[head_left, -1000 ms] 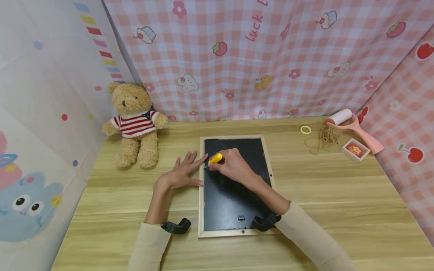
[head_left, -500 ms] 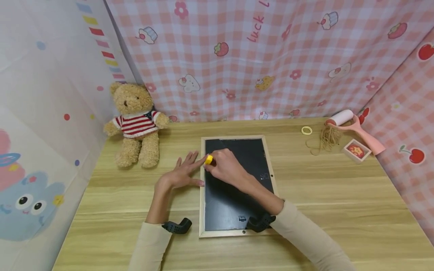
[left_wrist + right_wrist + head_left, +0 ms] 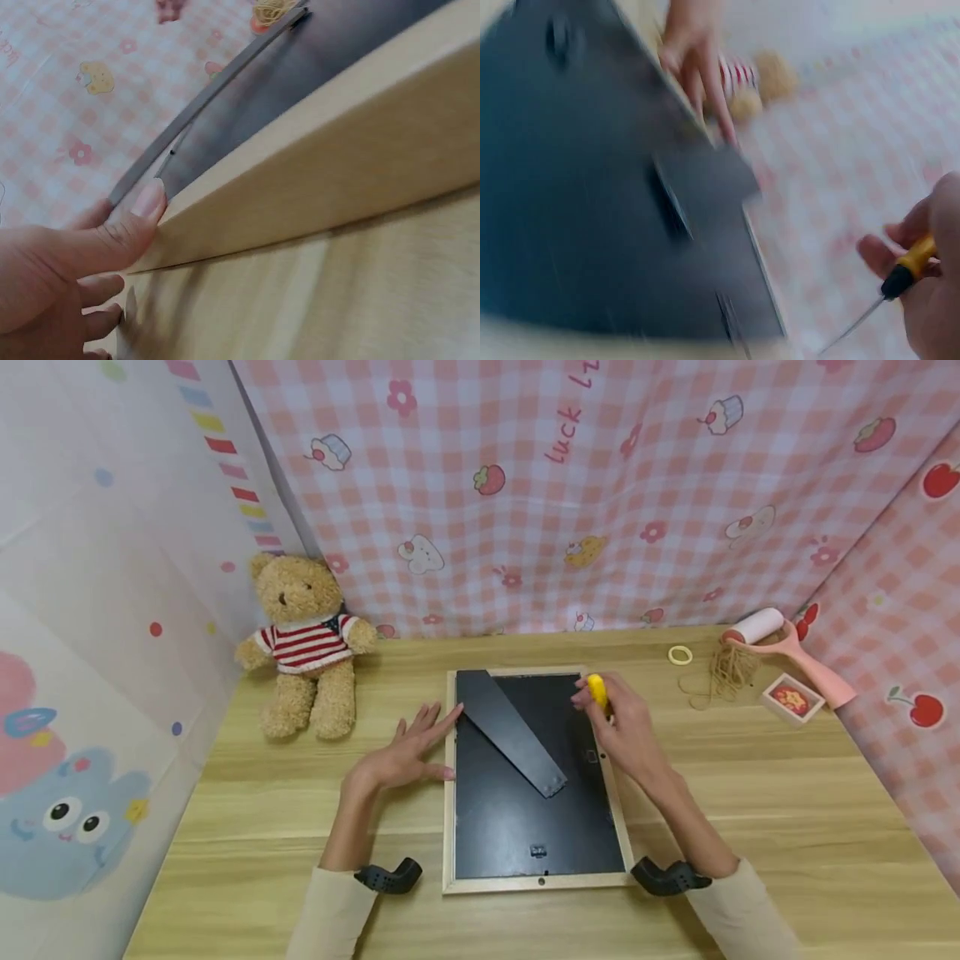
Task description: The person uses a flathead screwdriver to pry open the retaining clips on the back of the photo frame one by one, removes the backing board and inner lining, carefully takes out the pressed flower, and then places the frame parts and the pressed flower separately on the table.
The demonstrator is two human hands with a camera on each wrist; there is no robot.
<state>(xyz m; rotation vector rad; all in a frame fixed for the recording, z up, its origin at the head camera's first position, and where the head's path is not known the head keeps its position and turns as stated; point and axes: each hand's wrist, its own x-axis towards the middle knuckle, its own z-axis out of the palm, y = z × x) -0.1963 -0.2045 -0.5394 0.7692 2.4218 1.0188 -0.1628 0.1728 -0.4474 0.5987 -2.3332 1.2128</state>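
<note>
My right hand (image 3: 626, 727) is gripping the yellow-handled tool (image 3: 597, 691); my left hand (image 3: 401, 760), fingers spread, is resting against the frame (image 3: 502, 887) on the worktop (image 3: 232, 810). The black flap (image 3: 513, 735) is standing raised (1 end free), so a slipping tool could be gouging it.

Soft, even light covered your worktop (image 3: 795, 802); in your right-wrist view, the black backboard (image 3: 577, 225) was hazy and blurred.

Yellow-and-black screwdriver (image 3: 900, 279); black backing board (image 3: 517, 822); pink-checked curtain (image 3: 510, 518)
</note>
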